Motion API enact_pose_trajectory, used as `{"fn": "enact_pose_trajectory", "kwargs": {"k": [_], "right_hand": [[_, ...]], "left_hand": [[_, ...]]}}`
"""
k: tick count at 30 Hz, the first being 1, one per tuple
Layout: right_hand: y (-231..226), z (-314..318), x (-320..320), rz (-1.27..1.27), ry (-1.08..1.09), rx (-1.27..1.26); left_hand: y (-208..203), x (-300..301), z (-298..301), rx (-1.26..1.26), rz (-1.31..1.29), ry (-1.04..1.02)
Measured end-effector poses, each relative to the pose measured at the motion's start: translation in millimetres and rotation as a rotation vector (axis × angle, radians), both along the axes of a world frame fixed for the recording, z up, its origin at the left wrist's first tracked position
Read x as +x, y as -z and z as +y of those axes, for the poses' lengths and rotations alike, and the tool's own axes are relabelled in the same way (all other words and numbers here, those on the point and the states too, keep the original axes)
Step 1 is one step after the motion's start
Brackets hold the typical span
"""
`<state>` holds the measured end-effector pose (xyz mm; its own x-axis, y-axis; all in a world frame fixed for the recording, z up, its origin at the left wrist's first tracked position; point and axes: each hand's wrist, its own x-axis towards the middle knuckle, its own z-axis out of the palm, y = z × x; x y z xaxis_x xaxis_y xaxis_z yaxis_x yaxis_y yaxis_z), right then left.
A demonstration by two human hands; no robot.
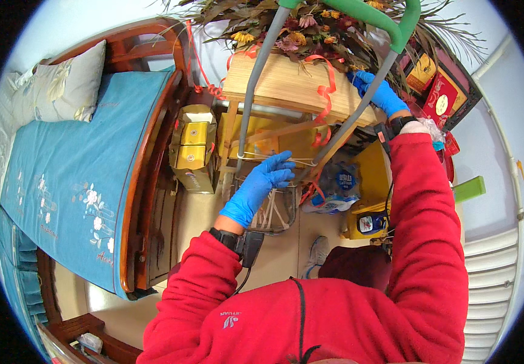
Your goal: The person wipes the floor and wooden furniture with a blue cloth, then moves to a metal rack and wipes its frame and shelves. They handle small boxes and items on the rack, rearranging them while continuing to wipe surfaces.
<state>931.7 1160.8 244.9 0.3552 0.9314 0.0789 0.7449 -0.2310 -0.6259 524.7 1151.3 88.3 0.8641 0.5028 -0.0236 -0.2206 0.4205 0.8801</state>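
Both my hands wear blue gloves. My left hand [260,187] hovers in front of a grey tubular frame [258,73] with a green handle [371,17], its fingers stretched out and apart, holding nothing I can see. My right hand [378,92] reaches past the frame's right tube to the far right end of a wooden table [274,82]. Its fingers are bent together by a dark blue patch next to the leaves; what they hold cannot be made out. A large dried flower arrangement [298,39] lies along the table's back, with a curled red ribbon [327,88] hanging over the front.
A wooden bed or couch with a blue cover [86,164] stands at the left. A carton [196,173] with yellow boxes, a plastic-wrapped pack of bottles [337,182] and a yellow box [372,176] sit around the table's legs. A framed picture [447,85] leans at the right wall.
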Motion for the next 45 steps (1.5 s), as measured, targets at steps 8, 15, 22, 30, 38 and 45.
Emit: {"fn": "enact_pose_trajectory", "kwargs": {"k": [8, 15, 22, 30, 38, 45], "right_hand": [[10.3, 13.0, 15.6, -0.189, -0.001, -0.047], [-12.7, -35.2, -35.0, -0.129, 0.154, -0.077], [-23.8, -83.8, -83.2, 0.429, 0.048, -0.050], [-31.5, -101.4, -114.6, 0.627, 0.035, 0.041], [-9.8, -79.4, -87.5, 0.261, 0.082, 0.080], [17.4, -111.6, -91.0, 0.532, 0.051, 0.208]], "left_hand": [[-3.2, 0.8, -4.5, 0.004, -0.021, 0.003], [-4.8, -1.2, -4.4, 0.021, -0.021, 0.010], [-5.8, -2.9, -4.3, 0.033, -0.010, 0.012], [-4.5, -1.1, -7.2, 0.036, -0.033, 0.002], [-6.9, -2.6, -6.1, 0.046, -0.030, -0.003], [-10.8, -6.3, -7.4, 0.066, -0.019, -0.003]]}}
